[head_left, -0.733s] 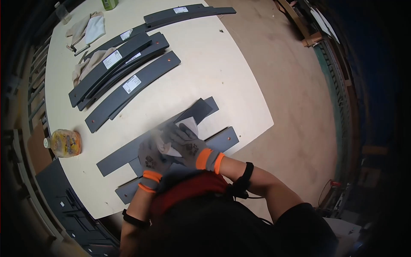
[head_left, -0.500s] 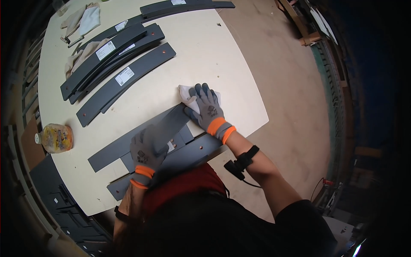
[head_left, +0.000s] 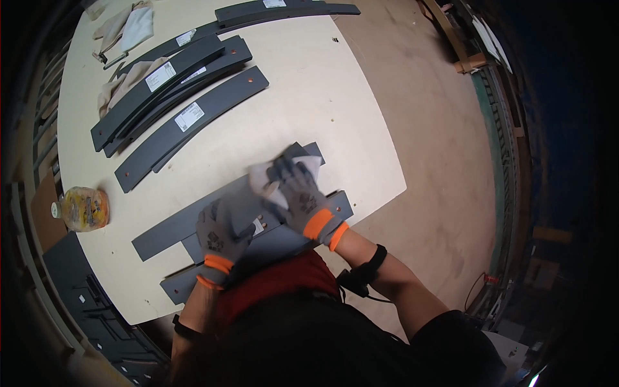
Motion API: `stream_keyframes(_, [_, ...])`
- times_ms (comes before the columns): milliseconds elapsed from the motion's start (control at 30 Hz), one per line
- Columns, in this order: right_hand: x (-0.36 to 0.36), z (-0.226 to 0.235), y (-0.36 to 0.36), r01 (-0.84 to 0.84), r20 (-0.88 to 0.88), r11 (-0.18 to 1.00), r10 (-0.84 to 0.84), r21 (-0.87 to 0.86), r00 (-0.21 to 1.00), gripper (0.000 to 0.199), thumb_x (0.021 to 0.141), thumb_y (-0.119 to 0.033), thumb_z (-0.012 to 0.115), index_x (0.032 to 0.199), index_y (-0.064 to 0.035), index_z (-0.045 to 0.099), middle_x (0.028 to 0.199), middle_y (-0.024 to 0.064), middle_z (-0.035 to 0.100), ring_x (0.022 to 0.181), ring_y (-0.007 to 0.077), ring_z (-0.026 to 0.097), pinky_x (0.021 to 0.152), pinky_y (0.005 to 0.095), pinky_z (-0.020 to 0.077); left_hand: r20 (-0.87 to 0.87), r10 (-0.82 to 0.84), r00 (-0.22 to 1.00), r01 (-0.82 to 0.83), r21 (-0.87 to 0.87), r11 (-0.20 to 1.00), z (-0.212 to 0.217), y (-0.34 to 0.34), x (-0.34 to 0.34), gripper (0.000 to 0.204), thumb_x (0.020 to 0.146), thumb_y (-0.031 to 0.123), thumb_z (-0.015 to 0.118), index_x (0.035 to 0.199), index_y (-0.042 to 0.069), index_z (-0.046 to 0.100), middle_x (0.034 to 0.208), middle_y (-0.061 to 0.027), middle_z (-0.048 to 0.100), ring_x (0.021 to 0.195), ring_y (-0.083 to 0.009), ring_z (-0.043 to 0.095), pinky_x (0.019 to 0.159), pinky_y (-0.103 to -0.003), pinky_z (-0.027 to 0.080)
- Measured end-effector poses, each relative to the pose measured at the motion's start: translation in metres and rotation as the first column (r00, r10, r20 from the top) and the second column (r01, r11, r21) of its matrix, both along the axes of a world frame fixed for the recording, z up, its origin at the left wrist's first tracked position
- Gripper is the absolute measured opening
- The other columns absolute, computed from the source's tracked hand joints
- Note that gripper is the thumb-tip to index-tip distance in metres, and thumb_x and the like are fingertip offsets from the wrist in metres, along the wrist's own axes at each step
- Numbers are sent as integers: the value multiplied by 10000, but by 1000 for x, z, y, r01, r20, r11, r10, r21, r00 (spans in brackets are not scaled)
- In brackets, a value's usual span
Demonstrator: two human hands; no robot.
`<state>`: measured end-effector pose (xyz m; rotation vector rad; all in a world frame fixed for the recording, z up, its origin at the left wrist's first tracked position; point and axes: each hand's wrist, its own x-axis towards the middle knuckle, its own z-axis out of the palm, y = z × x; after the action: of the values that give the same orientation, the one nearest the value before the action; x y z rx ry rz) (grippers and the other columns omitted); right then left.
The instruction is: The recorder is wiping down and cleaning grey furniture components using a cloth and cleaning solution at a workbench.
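Meanwhile, wiping step under way | right hand [head_left: 300,193] pressed a white cloth [head_left: 267,180] with flat fingers onto a dark panel [head_left: 193,222] at the table [head_left: 309,97] edge | left hand [head_left: 219,235], fingers spread, steadied it | next likely needs firm strokes.

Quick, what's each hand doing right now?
Left hand: open, pressed flat on the dark panel.
Right hand: presses a white cloth onto that panel.

Both hands wear grey gloves with orange cuffs. The left hand [head_left: 218,237] lies flat, palm down, fingers spread. The right hand [head_left: 298,191] reaches further forward, fingers apparently pressed down, its bare forearm banded at the wrist.
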<state>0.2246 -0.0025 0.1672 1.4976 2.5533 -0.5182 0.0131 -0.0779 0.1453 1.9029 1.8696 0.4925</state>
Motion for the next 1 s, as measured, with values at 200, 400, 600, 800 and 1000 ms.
stream_keyframes(200, [-9,-6,9,-184,-139,974,201,130,970,584,883,-370,585,1362,-51,484,1483,157,393,1440,309,262,1189,439,192,6,15,1000,-15,62,998,-4,1,-1,765,625,314,803,1298,93,513,1173,-148,556,1055,-361,520,903,-444,444])
stream_keyframes(400, [-5,-13,37,22,-104,989,-7,144,995,562,892,-361,567,1345,-37,491,1471,155,396,1435,337,254,1188,462,181,12,40,999,-40,-35,999,6,2,5,773,654,326,806,1325,106,494,1183,-169,561,1073,-373,504,932,-455,415])
stream_keyframes(600, [-33,6,5,-184,-238,983,182,16,954,575,844,-360,640,1337,-97,506,1465,92,415,1428,292,284,1190,472,177,-58,86,995,-85,6,996,-10,-8,1,788,630,327,800,1313,84,490,1189,-159,522,1083,-360,502,905,-451,436])
stream_keyframes(800, [34,-15,94,133,148,988,-145,83,978,504,985,-427,402,1387,-133,481,1469,106,440,1441,261,260,1203,419,109,20,56,998,-56,28,998,2,2,5,807,624,314,811,1326,81,488,1160,-151,577,1078,-356,505,932,-461,416])
stream_keyframes(1000, [44,36,107,462,-441,843,-538,-276,718,571,959,-516,439,1233,-40,597,1168,153,651,1115,303,592,986,371,437,107,-24,994,15,85,996,41,6,-20,821,599,303,817,1328,86,507,1146,-162,574,1072,-362,511,947,-472,413])
